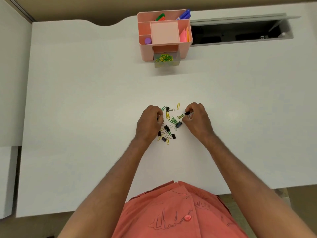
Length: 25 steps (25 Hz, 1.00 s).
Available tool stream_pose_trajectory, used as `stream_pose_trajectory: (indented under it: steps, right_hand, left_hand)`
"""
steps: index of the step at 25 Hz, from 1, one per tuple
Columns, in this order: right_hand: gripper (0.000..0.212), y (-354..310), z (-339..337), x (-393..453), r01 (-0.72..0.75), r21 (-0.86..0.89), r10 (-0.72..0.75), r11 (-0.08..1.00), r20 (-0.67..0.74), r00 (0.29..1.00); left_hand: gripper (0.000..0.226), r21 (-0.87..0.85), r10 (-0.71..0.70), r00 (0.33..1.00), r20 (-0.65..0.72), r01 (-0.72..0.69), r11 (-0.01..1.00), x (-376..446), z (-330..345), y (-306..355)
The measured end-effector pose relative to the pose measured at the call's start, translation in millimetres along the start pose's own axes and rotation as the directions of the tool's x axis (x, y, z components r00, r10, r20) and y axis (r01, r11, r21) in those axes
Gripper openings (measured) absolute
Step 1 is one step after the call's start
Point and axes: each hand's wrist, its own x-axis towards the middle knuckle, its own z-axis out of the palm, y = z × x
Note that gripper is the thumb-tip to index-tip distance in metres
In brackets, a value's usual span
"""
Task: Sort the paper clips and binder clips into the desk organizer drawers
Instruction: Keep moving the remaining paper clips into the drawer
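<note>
A loose pile of yellow and green paper clips [173, 120] mixed with several black binder clips [166, 128] lies on the white desk [85, 100] between my hands. My right hand [197, 117] pinches a black binder clip [187, 113] at the pile's right edge. My left hand [149, 121] is curled at the pile's left edge with something small and dark in its fingertips; what it is I cannot tell. At the back stands the pink desk organizer [185, 48], its clear drawer [175, 63] pulled out and holding yellow and green paper clips.
The organizer's top compartments hold markers [184, 14], pink sticky notes [183, 35] and a purple round thing [147, 41]. To its right an open cable hatch [240, 31] is cut into the desk. A desk edge and a gap run along the left.
</note>
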Motion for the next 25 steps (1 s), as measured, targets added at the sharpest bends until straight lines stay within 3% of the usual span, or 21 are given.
stream_pose_trajectory:
  steps: [7,11,13,19,25]
  right_hand:
    - [0.021,9,4,-15,0.071,-0.254,-0.098,0.964,-0.095,0.991]
    - [0.043,-5,21,-20,0.207,-0.422,-0.251,0.883,-0.05,0.967]
    - [0.045,-6,28,-21,0.232,-0.47,-0.268,0.852,-0.01,0.963]
    - [0.02,-8,26,-15,0.204,-0.428,-0.237,0.88,-0.023,0.971]
    - [0.009,-12,16,-7,0.152,-0.331,-0.137,0.932,0.068,0.988]
  left_hand:
    - [0.012,0.022,-0.004,1.0,-0.025,0.004,1.0,-5,-9,0]
    - [0.028,0.249,0.183,0.98,0.073,-0.196,0.949,0,-2,14]
    - [0.038,0.359,0.192,0.969,0.154,-0.236,0.903,3,1,16]
    - [0.026,0.43,0.194,0.972,0.137,-0.234,0.872,7,9,18]
    - [0.015,0.45,0.205,0.968,0.144,-0.249,0.858,9,13,19]
